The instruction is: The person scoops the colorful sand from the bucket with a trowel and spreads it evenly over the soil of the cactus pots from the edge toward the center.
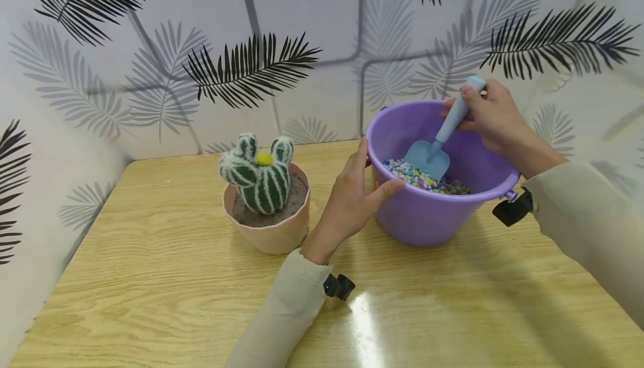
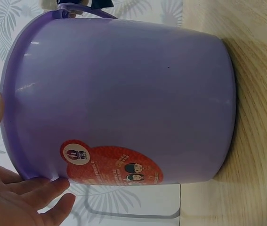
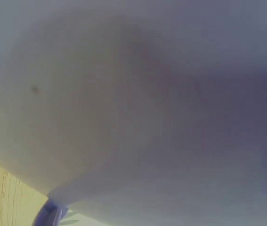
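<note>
Your right hand (image 1: 494, 109): fingers curled round blue scoop (image 1: 445, 131), its blade below them in coloured beads (image 1: 410, 175); only head view shows this. Your left hand (image 1: 350, 193): fingers spread wide against purple bucket (image 1: 422, 214); left wrist view plainly shows red label (image 2: 105, 167) beside fingertips.

Left hand (image 1: 349, 200) spread, thumb (image 1: 388, 190) apart from fingers (image 1: 359, 160); right hand (image 1: 495, 115), higher, curled in a grip, its forearm (image 1: 583, 225) sloping down to its right.
</note>
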The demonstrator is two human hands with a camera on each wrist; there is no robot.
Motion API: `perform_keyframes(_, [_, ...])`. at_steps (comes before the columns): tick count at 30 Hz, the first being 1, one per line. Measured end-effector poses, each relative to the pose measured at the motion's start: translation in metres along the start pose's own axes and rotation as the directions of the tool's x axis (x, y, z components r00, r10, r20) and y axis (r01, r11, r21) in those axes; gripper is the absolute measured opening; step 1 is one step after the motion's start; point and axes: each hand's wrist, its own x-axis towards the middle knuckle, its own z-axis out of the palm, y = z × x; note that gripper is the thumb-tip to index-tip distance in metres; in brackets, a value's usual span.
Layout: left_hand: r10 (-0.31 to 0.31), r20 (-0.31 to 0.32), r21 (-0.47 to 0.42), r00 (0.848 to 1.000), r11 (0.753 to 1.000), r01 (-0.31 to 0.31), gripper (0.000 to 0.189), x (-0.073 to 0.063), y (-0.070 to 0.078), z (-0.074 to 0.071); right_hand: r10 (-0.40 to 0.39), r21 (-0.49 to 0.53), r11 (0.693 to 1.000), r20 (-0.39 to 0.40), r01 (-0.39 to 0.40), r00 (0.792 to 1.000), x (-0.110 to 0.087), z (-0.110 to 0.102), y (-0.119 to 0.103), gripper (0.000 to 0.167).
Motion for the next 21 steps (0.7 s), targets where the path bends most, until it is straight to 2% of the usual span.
perform_keyframes(9, [0.015,-0.005,0.005,1.0,1.0,-0.015,0.093,0.0005,0.002,-0.0006,0.032,-0.005,0.999,-0.007,-0.032,0.999,-0.0003,-0.0004,-0.0022,0.012])
perform_keyframes(14, [0.032,-0.01,0.0,0.999,0.999,-0.032,0.094,0.0006,0.0016,-0.0008,0.066,0.07,0.995,0.022,-0.067,0.998,-0.0015,-0.0003,-0.0036,0.019])
perform_keyframes(21, [0.021,-0.002,-0.008,1.0,1.0,-0.021,0.097,0.0004,0.0023,-0.0003,0.176,0.185,0.965,0.079,-0.188,0.981,-0.0001,-0.0053,-0.0045,0.021])
